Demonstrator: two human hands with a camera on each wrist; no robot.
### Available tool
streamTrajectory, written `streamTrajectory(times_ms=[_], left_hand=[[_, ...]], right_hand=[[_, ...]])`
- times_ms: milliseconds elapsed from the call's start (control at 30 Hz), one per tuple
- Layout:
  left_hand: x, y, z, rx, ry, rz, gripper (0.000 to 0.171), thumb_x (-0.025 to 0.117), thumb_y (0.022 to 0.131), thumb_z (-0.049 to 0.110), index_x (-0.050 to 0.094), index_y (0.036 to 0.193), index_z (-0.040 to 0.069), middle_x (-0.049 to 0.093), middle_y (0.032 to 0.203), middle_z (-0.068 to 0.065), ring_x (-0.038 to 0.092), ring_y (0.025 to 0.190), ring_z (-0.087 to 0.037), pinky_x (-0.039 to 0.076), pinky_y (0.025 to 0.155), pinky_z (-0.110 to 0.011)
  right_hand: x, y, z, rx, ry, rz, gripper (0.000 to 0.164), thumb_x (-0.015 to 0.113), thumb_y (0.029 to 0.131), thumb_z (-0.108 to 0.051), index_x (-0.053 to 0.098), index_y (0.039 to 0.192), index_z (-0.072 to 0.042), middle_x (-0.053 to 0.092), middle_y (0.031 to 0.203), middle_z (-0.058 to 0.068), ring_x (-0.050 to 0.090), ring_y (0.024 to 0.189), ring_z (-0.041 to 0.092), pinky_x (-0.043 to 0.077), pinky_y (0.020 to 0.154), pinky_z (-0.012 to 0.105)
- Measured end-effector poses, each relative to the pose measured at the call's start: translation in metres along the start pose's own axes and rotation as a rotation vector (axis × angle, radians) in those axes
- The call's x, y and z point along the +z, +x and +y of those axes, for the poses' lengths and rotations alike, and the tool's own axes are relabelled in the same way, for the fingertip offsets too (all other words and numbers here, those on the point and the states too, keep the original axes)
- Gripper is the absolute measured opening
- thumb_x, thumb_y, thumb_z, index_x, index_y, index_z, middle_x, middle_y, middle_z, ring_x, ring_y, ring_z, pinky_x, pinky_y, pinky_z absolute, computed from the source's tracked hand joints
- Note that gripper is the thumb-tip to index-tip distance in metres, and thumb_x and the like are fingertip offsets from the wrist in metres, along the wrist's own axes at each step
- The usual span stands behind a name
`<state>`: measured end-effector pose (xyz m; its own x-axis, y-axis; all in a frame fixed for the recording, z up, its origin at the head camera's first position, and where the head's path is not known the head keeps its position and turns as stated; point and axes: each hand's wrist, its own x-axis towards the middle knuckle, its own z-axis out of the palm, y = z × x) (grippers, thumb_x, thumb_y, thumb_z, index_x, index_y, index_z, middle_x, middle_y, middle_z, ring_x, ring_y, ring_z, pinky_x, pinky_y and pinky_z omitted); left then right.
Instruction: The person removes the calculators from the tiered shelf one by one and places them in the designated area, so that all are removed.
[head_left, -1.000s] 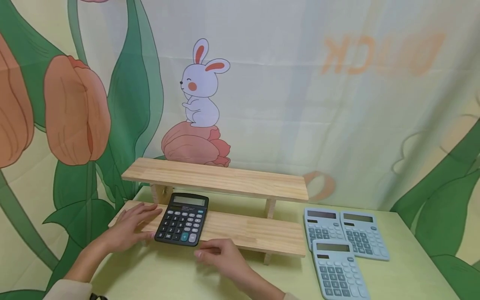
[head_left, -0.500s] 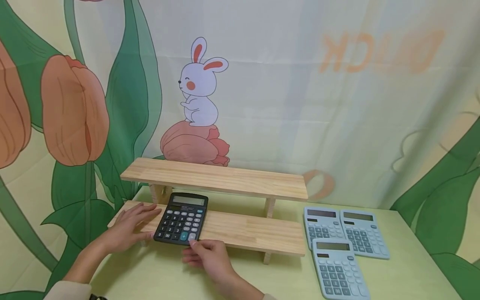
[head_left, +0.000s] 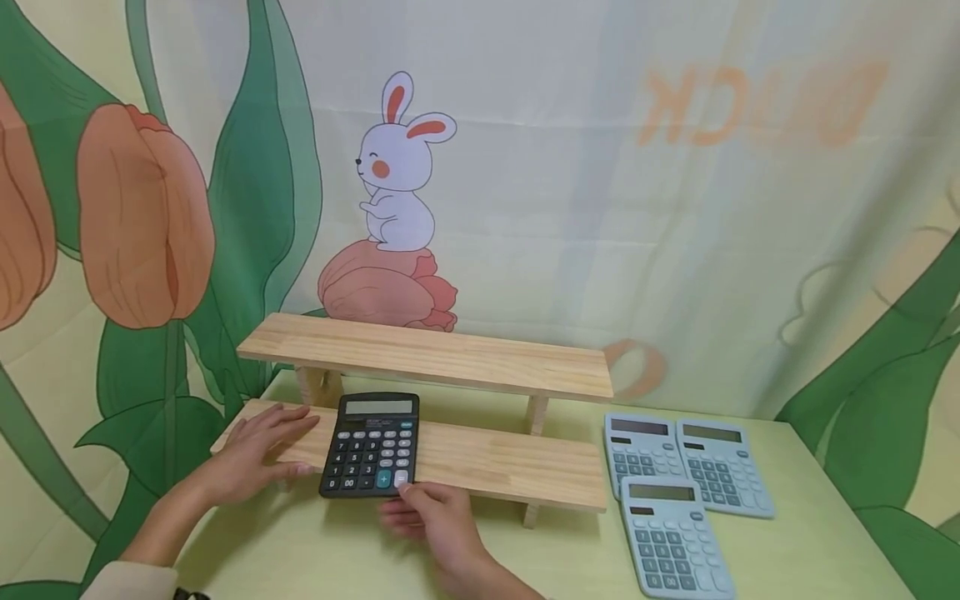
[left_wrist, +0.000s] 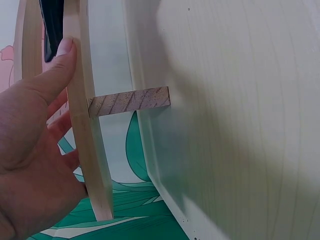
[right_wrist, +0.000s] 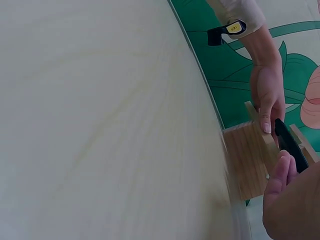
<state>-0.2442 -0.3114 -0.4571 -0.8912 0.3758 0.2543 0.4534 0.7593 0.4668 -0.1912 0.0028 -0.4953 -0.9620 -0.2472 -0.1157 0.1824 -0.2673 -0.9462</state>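
Observation:
A black calculator [head_left: 372, 446] leans, keys facing me, on the lower wooden shelf [head_left: 510, 461], its bottom end jutting past the shelf's front edge. My right hand [head_left: 442, 525] pinches its lower right corner, thumb over the bottom key and fingers beneath. To the left, my left hand [head_left: 258, 454] rests on the shelf with fingers extended, its thumb close to the calculator. In the left wrist view that thumb [left_wrist: 66, 47] lies against the board's front edge. The right wrist view shows the calculator [right_wrist: 291, 145] edge-on between both hands.
An upper wooden shelf [head_left: 427, 354] runs above and behind the calculator. Several light blue calculators, one of them in front [head_left: 675, 537], lie on the pale table [head_left: 570, 558] to the right. A printed curtain [head_left: 525, 208] hangs behind.
My right hand has come up from just beside the calculator and taken hold of its lower right corner. The calculator has turned straighter and shifted slightly right. My left hand stays on the shelf.

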Motion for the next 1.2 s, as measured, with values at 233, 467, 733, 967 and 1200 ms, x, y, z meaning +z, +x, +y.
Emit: streamTrajectory(times_ms=[233,467,733,967,1200], left_hand=[[-0.001,0.0,-0.002,-0.01,0.017,-0.004,0.072,0.081,0.093,0.042,0.058,0.151,0.007,0.046,0.16,-0.023,0.027,0.148,-0.059,0.01,0.11,-0.086],[-0.003,-0.001,-0.002,-0.011,0.012,-0.006,0.072,0.081,0.093,0.041,0.058,0.152,0.007,0.046,0.16,-0.023,0.026,0.149,-0.059,0.009,0.11,-0.086],[-0.001,0.0,-0.001,0.002,0.013,0.0,0.072,0.081,0.093,0.04,0.058,0.151,0.006,0.047,0.159,-0.023,0.027,0.147,-0.06,0.01,0.109,-0.086],[0.0,0.0,-0.002,0.005,0.018,0.003,0.072,0.082,0.092,0.04,0.059,0.151,0.006,0.047,0.159,-0.024,0.028,0.147,-0.06,0.011,0.108,-0.086],[-0.001,0.0,-0.002,0.008,0.017,0.003,0.071,0.081,0.093,0.04,0.059,0.15,0.005,0.046,0.16,-0.024,0.027,0.147,-0.06,0.01,0.108,-0.087]], right_hand=[[-0.036,-0.017,-0.005,0.0,-0.109,-0.074,0.033,0.064,0.106,-0.021,0.075,0.111,0.01,0.079,0.1,0.02,0.078,0.083,0.018,0.064,0.074,0.031],[-0.058,-0.034,-0.006,0.078,-0.13,-0.164,0.036,0.064,0.106,-0.02,0.071,0.116,0.014,0.079,0.103,0.019,0.077,0.082,0.017,0.063,0.073,0.03],[-0.061,-0.035,-0.01,0.104,-0.16,-0.246,0.034,0.066,0.106,-0.018,0.07,0.114,0.014,0.078,0.104,0.025,0.078,0.089,0.023,0.064,0.08,0.034],[-0.055,-0.022,-0.011,0.119,-0.14,-0.152,0.034,0.066,0.106,-0.018,0.068,0.126,0.009,0.075,0.118,0.016,0.076,0.104,0.027,0.061,0.093,0.04],[-0.045,-0.018,-0.014,0.099,-0.056,-0.075,0.037,0.065,0.107,-0.018,0.065,0.132,0.009,0.075,0.12,0.013,0.075,0.108,0.023,0.062,0.091,0.039]])
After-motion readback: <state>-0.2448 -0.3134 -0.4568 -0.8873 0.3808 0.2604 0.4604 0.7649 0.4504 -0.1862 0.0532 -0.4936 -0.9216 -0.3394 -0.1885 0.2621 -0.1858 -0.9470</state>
